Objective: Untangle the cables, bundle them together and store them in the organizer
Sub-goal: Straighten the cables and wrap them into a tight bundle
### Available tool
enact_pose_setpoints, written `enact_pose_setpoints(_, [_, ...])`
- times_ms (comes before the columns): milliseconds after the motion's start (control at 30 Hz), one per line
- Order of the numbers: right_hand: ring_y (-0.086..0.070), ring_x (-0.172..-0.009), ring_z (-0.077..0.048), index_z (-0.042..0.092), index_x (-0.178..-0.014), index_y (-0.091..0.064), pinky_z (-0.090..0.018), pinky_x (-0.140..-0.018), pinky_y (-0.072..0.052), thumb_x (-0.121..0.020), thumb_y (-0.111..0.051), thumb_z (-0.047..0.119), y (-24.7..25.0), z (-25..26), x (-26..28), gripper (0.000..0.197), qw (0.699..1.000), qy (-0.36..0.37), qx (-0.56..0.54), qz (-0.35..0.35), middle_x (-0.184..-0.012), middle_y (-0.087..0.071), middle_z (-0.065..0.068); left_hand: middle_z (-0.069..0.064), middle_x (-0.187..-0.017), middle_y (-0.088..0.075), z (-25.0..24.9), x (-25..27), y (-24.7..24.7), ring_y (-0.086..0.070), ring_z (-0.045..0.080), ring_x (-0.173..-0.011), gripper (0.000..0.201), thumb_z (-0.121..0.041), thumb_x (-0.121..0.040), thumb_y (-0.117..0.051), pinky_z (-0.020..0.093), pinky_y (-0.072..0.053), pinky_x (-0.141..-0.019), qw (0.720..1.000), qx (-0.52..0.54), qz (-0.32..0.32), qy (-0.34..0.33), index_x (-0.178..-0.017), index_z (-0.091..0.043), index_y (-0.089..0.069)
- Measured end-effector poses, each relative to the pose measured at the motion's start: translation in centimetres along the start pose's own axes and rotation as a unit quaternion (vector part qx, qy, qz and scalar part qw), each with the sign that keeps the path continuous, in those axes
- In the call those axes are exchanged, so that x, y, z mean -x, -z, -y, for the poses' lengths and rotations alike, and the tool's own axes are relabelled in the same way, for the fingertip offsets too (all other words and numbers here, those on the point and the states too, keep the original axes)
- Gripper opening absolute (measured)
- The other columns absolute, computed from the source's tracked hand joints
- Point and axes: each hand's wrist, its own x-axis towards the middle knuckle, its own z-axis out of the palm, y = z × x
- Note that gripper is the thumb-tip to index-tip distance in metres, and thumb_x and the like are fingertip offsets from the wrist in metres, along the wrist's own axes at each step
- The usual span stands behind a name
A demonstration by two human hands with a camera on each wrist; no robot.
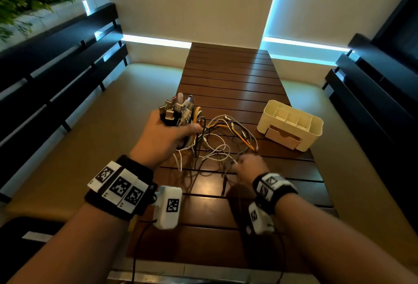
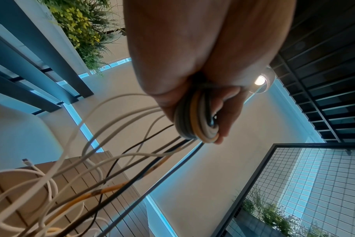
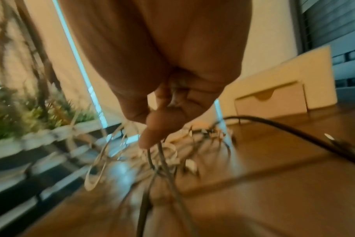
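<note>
My left hand [image 1: 162, 135] was clenched around a bunch of cables [image 1: 181, 114], held up off the table [image 1: 226, 75]. Plug ends [image 1: 174, 106] stuck up out of the top of my fist. From the left wrist view, fingers [image 2: 229, 115] were wrapped round a coil of grey, orange and white strands [image 2: 195, 118], with loose lengths trailing down from the fist to the tabletop.

Just right of that hand and below it: the tangle [image 1: 221, 145], white, black, grey and orange cables, looped over each other on the wood slats. One orange cable [image 1: 244, 139] ran diagonally through it, toward the far right.

My right hand [image 1: 250, 167] was at the near right edge of the tangle, low over the table. The right wrist view was blurred, but my thumb and fingers [image 3: 158, 128] were pinching a couple of thin grey strands [image 3: 162, 157] that ran down into the pile. A black cable [image 3: 294, 133] arced across the table to the right of that hand.

Organizer [image 1: 291, 123]: cream box with open top compartments and a small drawer [image 1: 282, 136] in front, on the table beyond my right hand and off to its right, apart from the tangle. Nothing visible in the compartments from the head view.
</note>
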Motion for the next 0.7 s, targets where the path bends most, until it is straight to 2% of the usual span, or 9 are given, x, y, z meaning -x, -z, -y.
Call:
enact_pose_setpoints(67, [-0.068,-0.083,-0.018,0.019,-0.089,-0.065,-0.034,-0.076,-0.058,-0.093,-0.06,0.031,3.5,0.2,-1.1,0.014,0.99,-0.007,-0.099,-0.099,-0.086,-0.067,-0.002,-0.019,-0.066,-0.067,0.1,-0.1,-0.2,-0.065,-0.003,-0.069,0.033,-0.005,-0.083,-0.076,0.011,-0.051,-0.064,1.0,0.008,-0.007,0.001,-0.114,-0.004,-0.063])
enact_pose_setpoints(133, [-0.07,-0.075,-0.016,0.019,-0.082,-0.064,-0.028,-0.066,-0.057,-0.092,-0.06,0.028,6.3,0.7,-2.2,0.014,0.973,0.003,-0.156,-0.171,-0.08,-0.07,-0.002,-0.019,-0.068,-0.068,0.0,0.0,-0.4,-0.065,-0.003,-0.071,0.036,-0.005,-0.083,-0.076,0.011,-0.051,-0.065,1.0,0.008,-0.005,0.004,-0.116,-0.003,-0.063])
enact_pose_setpoints(233, [-0.073,-0.064,-0.011,0.016,-0.082,-0.066,-0.027,-0.059,-0.06,-0.092,-0.059,0.023,8.7,1.2,-3.3,0.014,0.946,0.023,-0.237,-0.22,-0.078,-0.073,-0.005,-0.012,-0.076,-0.071,0.1,0.2,-0.7,-0.067,0.0,-0.075,0.02,-0.006,-0.082,-0.077,0.009,-0.051,-0.066,1.0,0.017,-0.003,0.009,-0.093,-0.017,-0.064])
enact_pose_setpoints(300, [-0.072,-0.06,-0.007,0.017,-0.081,-0.066,-0.028,-0.059,-0.06,-0.092,-0.057,0.023,9.1,1.5,-3.6,0.015,0.933,0.032,-0.267,-0.241,-0.074,-0.074,-0.003,-0.012,-0.071,-0.069,0.0,0.3,-0.9,-0.065,0.0,-0.069,0.02,-0.007,-0.082,-0.077,0.009,-0.05,-0.063,1.0,0.021,0.003,0.008,-0.083,-0.022,-0.063])
enact_pose_setpoints(400, [-0.073,-0.07,-0.009,0.021,-0.086,-0.067,-0.039,-0.072,-0.063,-0.091,-0.061,0.027,8.7,1.2,-4.2,0.01,0.932,0.038,-0.281,-0.226,-0.076,-0.075,0.001,-0.016,-0.061,-0.064,-0.1,0.3,-1.2,-0.061,-0.002,-0.061,0.022,-0.008,-0.083,-0.077,0.011,-0.05,-0.061,1.0,0.017,0.004,0.005,-0.076,-0.022,-0.062])
enact_pose_setpoints(433, [-0.073,-0.077,-0.013,0.021,-0.094,-0.067,-0.041,-0.076,-0.062,-0.09,-0.064,0.028,8.4,1.0,-4.3,0.009,0.938,0.04,-0.28,-0.202,-0.085,-0.075,0.002,-0.015,-0.061,-0.063,0.0,0.2,-1.3,-0.06,0.0,-0.061,0.022,-0.009,-0.082,-0.077,0.014,-0.05,-0.061,1.0,0.017,0.001,0.002,-0.075,-0.022,-0.062])
enact_pose_setpoints(500, [-0.071,-0.091,-0.019,0.019,-0.116,-0.064,-0.043,-0.085,-0.059,-0.088,-0.068,0.033,7.6,0.2,-4.2,0.031,0.954,0.036,-0.259,-0.146,-0.106,-0.07,0.0,-0.013,-0.061,-0.062,0.1,0.0,-1.5,-0.06,0.004,-0.061,0.023,-0.011,-0.082,-0.078,0.018,-0.05,-0.061,1.0,0.012,0.002,-0.002,-0.072,-0.022,-0.061])
enact_pose_setpoints(600, [-0.063,-0.104,-0.016,0.02,-0.126,-0.062,-0.034,-0.093,-0.052,-0.091,-0.066,0.037,7.1,-0.6,-2.1,0.039,0.98,0.055,-0.157,-0.108,-0.116,-0.065,0.002,-0.014,-0.061,-0.063,-0.1,0.2,-1.9,-0.061,0.002,-0.061,0.024,-0.01,-0.082,-0.077,0.016,-0.05,-0.061,1.0,0.002,0.007,0.002,-0.072,-0.024,-0.062])
enact_pose_setpoints(700, [-0.06,-0.109,-0.013,0.02,-0.13,-0.06,-0.028,-0.092,-0.051,-0.09,-0.069,0.031,7.0,-0.4,0.2,0.042,0.969,0.107,-0.2,-0.102,-0.124,-0.064,0.002,-0.015,-0.066,-0.067,-0.5,0.4,-2.4,-0.066,0.004,-0.068,0.021,-0.01,-0.082,-0.078,0.015,-0.051,-0.062,1.0,-0.006,0.007,0.004,-0.076,-0.025,-0.064])
